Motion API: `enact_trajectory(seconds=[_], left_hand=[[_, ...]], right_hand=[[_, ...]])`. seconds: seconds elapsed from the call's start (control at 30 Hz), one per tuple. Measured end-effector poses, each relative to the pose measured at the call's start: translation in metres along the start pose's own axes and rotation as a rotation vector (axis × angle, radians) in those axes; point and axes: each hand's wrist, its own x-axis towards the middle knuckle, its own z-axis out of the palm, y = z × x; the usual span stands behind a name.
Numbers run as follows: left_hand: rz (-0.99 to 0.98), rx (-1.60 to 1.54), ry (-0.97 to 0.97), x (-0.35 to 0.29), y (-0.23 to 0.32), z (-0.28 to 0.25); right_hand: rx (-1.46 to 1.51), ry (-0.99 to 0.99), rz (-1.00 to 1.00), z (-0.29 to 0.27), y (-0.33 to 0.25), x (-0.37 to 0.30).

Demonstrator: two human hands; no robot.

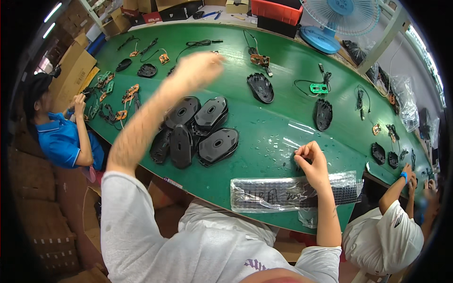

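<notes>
My left hand (202,68) is stretched far over the green work table, smeared by motion, so its fingers do not show clearly. Below that forearm lies a cluster of several black mouse top shells (217,146), some overlapping. My right hand (312,162) is closed in a pinch at the front right, with a small dark piece (298,165) at its fingertips, mostly hidden. Under the right wrist lies a clear plastic bag (264,193) holding a sheet of small black parts. Beyond the hands are a black mouse base (260,88) and an orange circuit board (259,60) with its cable.
Another mouse base (323,114) and a green circuit board (318,88) lie at the right. A blue fan (321,40) and a red bin (276,12) stand at the back. Co-workers sit at left, in a blue shirt (59,141), and right, in a white shirt (384,240).
</notes>
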Motion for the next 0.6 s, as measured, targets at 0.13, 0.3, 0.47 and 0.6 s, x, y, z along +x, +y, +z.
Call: enact_trajectory(seconds=[0.13, 0.3, 0.47, 0.6], left_hand=[[-0.11, 0.464, 0.11, 0.058, -0.233, -0.013], [-0.039, 0.433, 0.095, 0.084, -0.364, 0.026], [-0.138, 0.356, 0.027, 0.099, -0.337, 0.002], [-0.247, 0.35, 0.109, 0.105, -0.292, -0.006]], right_hand=[[-0.125, -0.002, -0.074, 0.003, -0.007, 0.004], [-0.219, -0.013, -0.124, 0.004, -0.003, 0.007], [-0.249, -0.026, -0.156, 0.006, -0.005, 0.005], [-0.275, 0.007, -0.183, 0.008, -0.002, -0.002]])
